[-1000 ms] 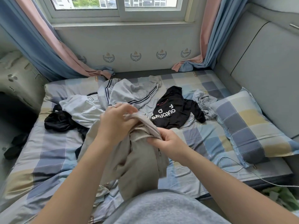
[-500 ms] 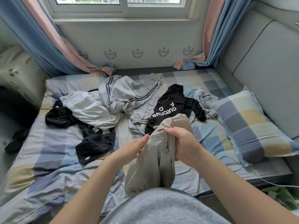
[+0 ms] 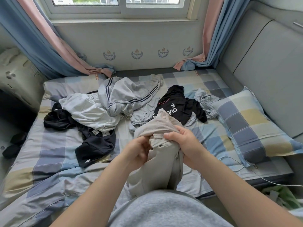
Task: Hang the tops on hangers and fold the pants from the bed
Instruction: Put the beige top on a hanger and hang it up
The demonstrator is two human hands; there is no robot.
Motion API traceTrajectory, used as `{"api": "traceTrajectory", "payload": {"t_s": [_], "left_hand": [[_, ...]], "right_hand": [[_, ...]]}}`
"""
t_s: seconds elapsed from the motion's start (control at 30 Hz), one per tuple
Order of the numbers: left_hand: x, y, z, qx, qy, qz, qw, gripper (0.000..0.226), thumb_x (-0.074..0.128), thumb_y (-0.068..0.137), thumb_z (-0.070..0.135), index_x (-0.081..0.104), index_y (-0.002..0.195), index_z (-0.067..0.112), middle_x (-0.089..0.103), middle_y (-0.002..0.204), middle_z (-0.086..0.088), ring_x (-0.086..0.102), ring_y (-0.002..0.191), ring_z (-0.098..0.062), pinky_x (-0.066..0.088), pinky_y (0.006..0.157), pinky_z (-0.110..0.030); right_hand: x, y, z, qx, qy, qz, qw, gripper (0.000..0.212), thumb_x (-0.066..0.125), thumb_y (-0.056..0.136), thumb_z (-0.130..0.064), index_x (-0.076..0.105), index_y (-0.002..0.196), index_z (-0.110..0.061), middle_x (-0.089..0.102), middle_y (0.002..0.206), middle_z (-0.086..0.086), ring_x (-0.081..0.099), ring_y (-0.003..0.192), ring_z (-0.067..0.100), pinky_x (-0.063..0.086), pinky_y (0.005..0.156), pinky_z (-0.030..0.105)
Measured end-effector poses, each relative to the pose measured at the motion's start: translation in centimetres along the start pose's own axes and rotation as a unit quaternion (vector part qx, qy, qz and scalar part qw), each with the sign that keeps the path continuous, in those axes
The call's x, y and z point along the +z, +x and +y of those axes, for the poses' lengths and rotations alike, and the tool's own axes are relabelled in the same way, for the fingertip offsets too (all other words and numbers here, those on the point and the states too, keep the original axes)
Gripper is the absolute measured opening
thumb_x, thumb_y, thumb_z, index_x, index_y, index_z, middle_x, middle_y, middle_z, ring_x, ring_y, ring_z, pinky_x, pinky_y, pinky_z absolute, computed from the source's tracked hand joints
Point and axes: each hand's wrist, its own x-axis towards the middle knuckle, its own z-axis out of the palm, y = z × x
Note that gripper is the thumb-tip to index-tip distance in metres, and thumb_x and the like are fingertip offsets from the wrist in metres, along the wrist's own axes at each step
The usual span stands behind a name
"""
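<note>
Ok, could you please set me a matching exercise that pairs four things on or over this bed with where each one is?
Things:
1. beige garment
2. black top with white lettering
3. checked pillow
4. grey striped garment

Places:
A. at the right edge of the bed
B. gripped by the left hand and the right hand
C. in the far heap, left of the black top
D. just beyond the hands, partly hidden by the held cloth

Pairs: 1-B; 2-D; 3-A; 4-C.

Left hand [image 3: 139, 152], right hand [image 3: 186, 145] grip beige garment [image 3: 161, 171], likely pants.
</note>
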Motion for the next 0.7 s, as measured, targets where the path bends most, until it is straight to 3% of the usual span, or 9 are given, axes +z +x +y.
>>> {"api": "traceTrajectory", "payload": {"t_s": [0.07,0.17,0.27,0.37,0.43,0.5,0.6,0.7], "left_hand": [[-0.7,0.0,0.7,0.022,-0.079,0.009,0.997,0.018,0.045,0.097,0.004,0.062,0.104,0.002,0.066,0.092,-0.009,0.062,0.082,-0.020,0.055,0.075,-0.029],[-2.2,-0.2,1.9,0.080,-0.121,0.007,0.989,0.016,0.044,0.097,0.005,0.059,0.092,0.002,0.065,0.070,-0.006,0.065,0.061,-0.015,0.059,0.062,-0.026],[-3.3,-0.6,2.9,0.120,-0.151,-0.018,0.981,0.011,0.046,0.089,0.005,0.056,0.086,0.005,0.064,0.071,-0.006,0.066,0.060,-0.014,0.057,0.060,-0.022],[-3.9,-1.0,3.3,0.134,-0.163,-0.059,0.976,0.024,0.054,0.077,0.011,0.058,0.101,0.010,0.062,0.093,-0.004,0.061,0.081,-0.013,0.047,0.078,-0.020],[-3.8,-1.2,3.3,0.140,-0.157,-0.087,0.974,0.025,0.055,0.078,0.011,0.056,0.103,0.011,0.061,0.093,-0.005,0.061,0.084,-0.016,0.050,0.081,-0.023],[-3.4,-1.6,3.2,0.150,-0.157,-0.115,0.969,0.029,0.055,0.078,0.010,0.054,0.107,0.009,0.064,0.088,-0.009,0.067,0.079,-0.022,0.057,0.078,-0.034],[-2.6,-2.5,3.7,0.168,-0.160,-0.145,0.962,0.038,0.055,0.079,0.009,0.054,0.117,0.006,0.068,0.092,-0.012,0.069,0.080,-0.023,0.058,0.078,-0.034],[-2.3,-3.5,4.6,0.196,-0.166,-0.153,0.954,0.034,0.053,0.080,0.007,0.060,0.113,0.008,0.073,0.095,-0.010,0.072,0.083,-0.020,0.058,0.079,-0.031]], "right_hand": [[-1.1,1.0,0.6,-0.021,0.015,0.090,0.996,0.021,0.062,0.092,-0.003,0.066,0.112,0.001,0.072,0.102,0.023,0.071,0.083,0.029,0.060,0.073,0.036],[-3.8,2.8,1.9,-0.013,0.039,0.226,0.973,0.011,0.059,0.095,-0.007,0.065,0.103,-0.002,0.072,0.085,0.014,0.070,0.071,0.022,0.057,0.063,0.032],[-7.2,4.1,3.9,0.074,0.081,0.301,0.947,0.018,0.051,0.095,-0.004,0.061,0.109,0.001,0.064,0.096,0.021,0.063,0.081,0.030,0.052,0.079,0.042],[-9.2,4.4,6.0,0.161,0.078,0.318,0.931,0.036,0.041,0.092,0.001,0.056,0.124,0.008,0.060,0.110,0.026,0.063,0.100,0.037,0.047,0.102,0.054],[-9.5,4.4,7.2,0.202,0.063,0.322,0.923,0.040,0.039,0.093,-0.001,0.053,0.129,0.007,0.059,0.112,0.025,0.061,0.114,0.040,0.043,0.106,0.059],[-9.1,4.2,8.0,0.247,0.051,0.290,0.923,0.034,0.041,0.094,-0.006,0.061,0.120,0.005,0.064,0.107,0.023,0.065,0.110,0.040,0.051,0.097,0.056],[-8.4,3.7,8.3,0.304,-0.033,0.208,0.929,0.025,0.060,0.094,-0.021,0.072,0.101,0.000,0.073,0.101,0.021,0.072,0.088,0.034,0.058,0.081,0.045],[-8.9,3.6,8.9,0.285,-0.207,0.230,0.907,0.021,0.065,0.088,-0.011,0.066,0.103,0.004,0.071,0.090,0.018,0.068,0.078,0.031,0.057,0.070,0.038]]}}
